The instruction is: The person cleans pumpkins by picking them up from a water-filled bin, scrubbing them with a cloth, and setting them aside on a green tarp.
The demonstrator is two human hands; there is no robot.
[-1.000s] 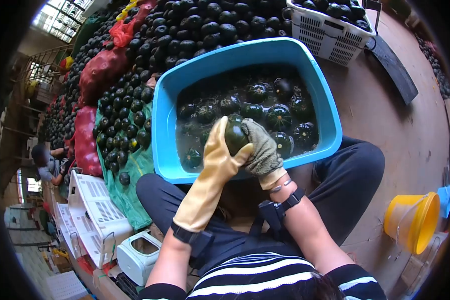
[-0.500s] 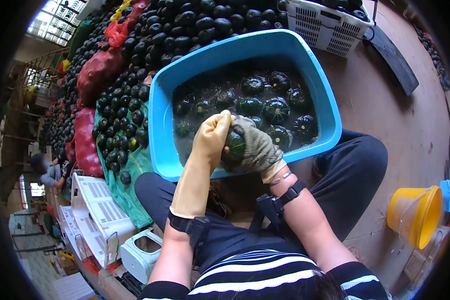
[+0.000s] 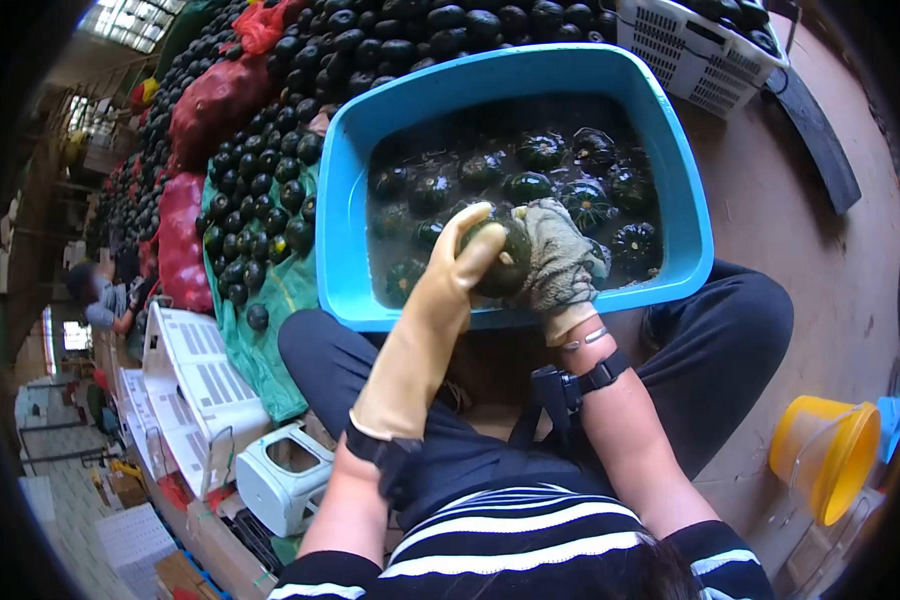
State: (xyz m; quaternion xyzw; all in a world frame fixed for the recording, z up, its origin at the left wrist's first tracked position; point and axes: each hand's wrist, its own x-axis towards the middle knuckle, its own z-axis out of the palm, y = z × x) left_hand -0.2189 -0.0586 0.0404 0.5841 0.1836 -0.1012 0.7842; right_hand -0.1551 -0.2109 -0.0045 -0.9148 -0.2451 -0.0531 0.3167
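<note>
In the head view, my left hand (image 3: 460,262), in a cream rubber glove, grips a round dark green pumpkin (image 3: 510,262) between thumb and fingers. My right hand (image 3: 560,260) presses on the pumpkin's other side; a wet grey-green textured cloth or mitt (image 3: 553,232) covers it over a cream glove. Its fingertips are partly hidden. Both hands are over the near side of a blue plastic tub (image 3: 338,215). Dark water fills the tub's bottom, with several ribbed green pumpkins (image 3: 586,203) sitting in it.
A large heap of dark pumpkins (image 3: 410,45) lies behind the tub, with red net sacks (image 3: 185,240) to the left. A white crate (image 3: 695,60) stands at the back right, a yellow bucket (image 3: 820,455) at the right. A white stool (image 3: 282,482) sits near my left leg. Another person (image 3: 110,300) is far left.
My left hand's grip has loosened from a closed fist to thumb and fingers spread round the pumpkin, which has turned. The view has shifted slightly, so the tub appears farther right.
</note>
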